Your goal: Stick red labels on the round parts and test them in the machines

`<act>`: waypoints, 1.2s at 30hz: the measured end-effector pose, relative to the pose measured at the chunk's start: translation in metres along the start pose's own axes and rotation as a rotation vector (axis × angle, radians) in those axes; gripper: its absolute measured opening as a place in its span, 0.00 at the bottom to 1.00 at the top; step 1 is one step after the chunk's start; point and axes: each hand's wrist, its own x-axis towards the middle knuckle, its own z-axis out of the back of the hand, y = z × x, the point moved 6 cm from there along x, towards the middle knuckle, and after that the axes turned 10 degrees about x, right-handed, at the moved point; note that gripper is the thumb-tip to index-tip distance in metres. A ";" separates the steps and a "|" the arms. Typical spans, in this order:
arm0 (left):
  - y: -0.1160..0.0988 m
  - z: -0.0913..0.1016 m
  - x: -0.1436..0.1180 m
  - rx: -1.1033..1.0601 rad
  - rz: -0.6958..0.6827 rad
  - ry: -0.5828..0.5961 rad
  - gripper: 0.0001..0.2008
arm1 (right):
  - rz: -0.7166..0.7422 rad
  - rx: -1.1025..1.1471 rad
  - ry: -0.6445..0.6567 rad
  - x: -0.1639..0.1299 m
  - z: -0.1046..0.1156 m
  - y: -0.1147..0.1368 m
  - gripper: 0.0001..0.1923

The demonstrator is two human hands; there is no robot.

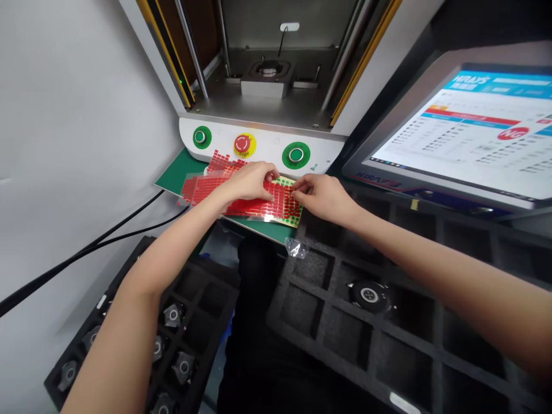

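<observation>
Sheets of small red stickers (254, 207) lie overlapping on a green mat (172, 172), with a sheet of green dots (297, 214) showing at their right edge. My left hand (250, 181) rests on the red sheets, thumb and fingers apart. At the right end of the sheets, my right hand (325, 196) has its thumb and fingertips pinched together. Whatever is between those fingertips is too small or hidden to make out.
Behind the sheets stands a machine with a red stop button (242, 144) and green buttons. A monitor (470, 132) is at right. Black foam trays (328, 299) flank my legs; the right one holds a round watch-like part (369, 295), the left one several. Black cables (129, 221) run left.
</observation>
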 end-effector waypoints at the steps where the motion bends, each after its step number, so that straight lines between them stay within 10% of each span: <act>1: 0.001 -0.001 0.001 -0.009 0.001 0.006 0.20 | -0.014 0.009 -0.006 0.004 -0.002 0.000 0.06; 16: 0.008 -0.003 0.000 -0.213 0.004 -0.072 0.21 | -0.249 0.398 0.068 0.028 -0.026 0.001 0.12; 25: 0.022 -0.007 0.004 -0.365 0.088 -0.192 0.02 | -0.063 0.331 -0.123 0.017 -0.019 0.007 0.07; 36: 0.027 -0.013 0.009 -0.477 0.071 -0.199 0.03 | 0.132 0.036 -0.275 0.012 -0.016 0.020 0.07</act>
